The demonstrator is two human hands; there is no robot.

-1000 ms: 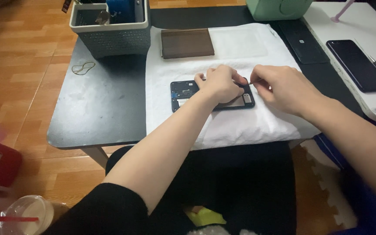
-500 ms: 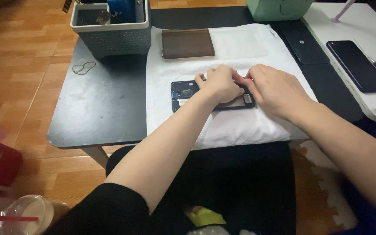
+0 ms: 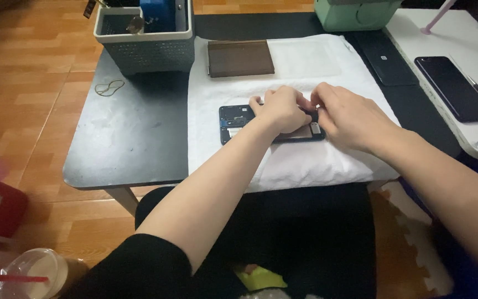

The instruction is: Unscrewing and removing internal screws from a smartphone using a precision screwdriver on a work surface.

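Both hands' fingertips on opened phone (image 3: 239,120), left hand (image 3: 281,108) and right hand (image 3: 349,117) arched

Home floor-level phone-repair corner. Wooden parquet floor (image 3: 34,99); low black table (image 3: 128,144) with white towel (image 3: 316,166) as work pad; opened phone (image 3: 239,119) with exposed insides; grey basket (image 3: 145,47) of tools; spare dark phone (image 3: 455,88) on white side table (image 3: 471,33); drink cup (image 3: 34,271) on floor.

A grey basket (image 3: 145,52), brown pad (image 3: 240,58) and rubber band (image 3: 109,87) lie apart.
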